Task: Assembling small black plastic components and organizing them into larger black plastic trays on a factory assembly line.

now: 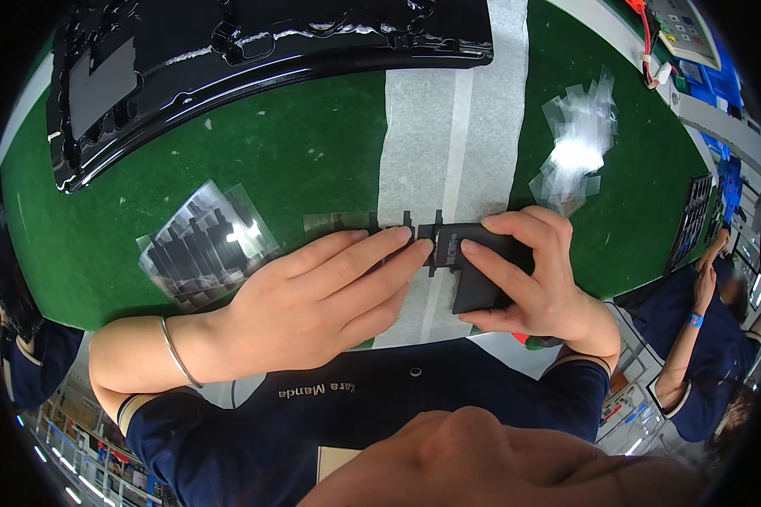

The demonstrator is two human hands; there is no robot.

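A flat black rectangular part [479,290] lies on the paper strip near the table's front, with small printed marks on it. My right hand [537,275] grips it, thumb at the near edge and fingers on its top and far edge. From the left comes my left hand [330,291], its fingers stretched out flat. Its fingertips touch a thin dark strip with narrow crosswise tabs [408,218], right beside the black part's left end. Most of that strip is hidden under the fingers, and my left thumb cannot be seen.
White paper [448,144] runs across the green table [313,152]. A large glossy black panel [271,63] lies at the far left. Clear film sheets with dark strips [207,241] lie left; clear film pieces [579,144] lie right. Another person [689,338] works at the right.
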